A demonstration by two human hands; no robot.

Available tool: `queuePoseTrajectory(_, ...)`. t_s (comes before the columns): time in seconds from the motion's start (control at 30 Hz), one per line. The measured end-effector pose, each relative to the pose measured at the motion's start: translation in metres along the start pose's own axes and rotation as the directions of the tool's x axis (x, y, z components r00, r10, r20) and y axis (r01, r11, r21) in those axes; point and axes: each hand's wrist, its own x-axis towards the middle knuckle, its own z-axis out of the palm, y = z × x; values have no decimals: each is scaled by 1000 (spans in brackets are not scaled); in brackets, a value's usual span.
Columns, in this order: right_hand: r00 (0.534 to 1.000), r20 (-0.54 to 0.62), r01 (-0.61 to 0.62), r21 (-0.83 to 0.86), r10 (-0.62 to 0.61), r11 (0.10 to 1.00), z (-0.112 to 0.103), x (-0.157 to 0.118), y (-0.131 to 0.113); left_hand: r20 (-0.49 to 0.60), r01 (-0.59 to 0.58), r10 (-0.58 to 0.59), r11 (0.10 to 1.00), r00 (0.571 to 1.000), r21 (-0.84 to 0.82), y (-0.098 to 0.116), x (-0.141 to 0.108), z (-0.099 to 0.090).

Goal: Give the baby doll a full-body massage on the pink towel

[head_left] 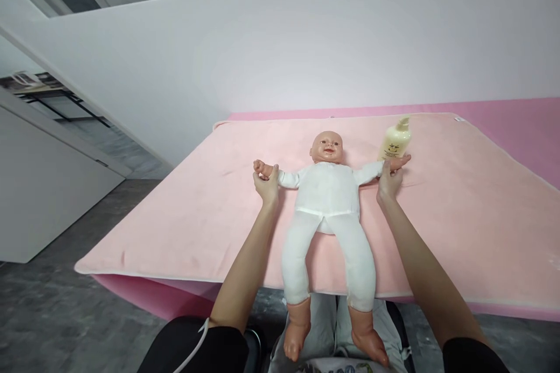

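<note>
A baby doll (327,192) with a white cloth body lies on its back on a pink blanket (184,210), its head away from me and its feet hanging past the near edge. My left hand (268,186) is closed around the doll's wrist on the left side. On the other side, my right hand (389,182) grips the doll's other wrist. Both doll arms are stretched out sideways. Just behind my right hand stands a pale yellow pump bottle (396,139), its lower part hidden by the doll's hand.
The blanket covers a table with a darker pink cover (516,134). A white wall (306,46) rises behind it. At the left are a white door panel (48,180) and grey floor (87,303). My legs (324,320) are under the near edge.
</note>
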Motion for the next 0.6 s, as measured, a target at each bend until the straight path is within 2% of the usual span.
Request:
queuePoseTrajectory(0.1, 998, -39, 54, -34, -55, 998, 2, -1, -1, -34, 118, -119, 993, 992, -27, -2, 3, 0)
queuePoseTrajectory(0.17, 997, -42, 56, -44, -58, 997, 2, -1, 0, -32, 146, -148, 988, 989, -56, -2, 6, -1)
queuePoseTrajectory(0.27, 998, -37, 55, -58, -57, 997, 0, -1, 2, -37, 135, -137, 989, 990, -58, -2, 7, -1)
queuePoseTrajectory(0.4, 998, -23, 58, -73, -59, 996, -2, -1, 2, 39, 121, -119, 990, 992, -67, -2, 7, -2)
queuePoseTrajectory(0.6, 1000, -7, -9, -73, 8, 997, -1, -1, -1, 65, 120, -116, 990, 991, -68, -4, 10, -3)
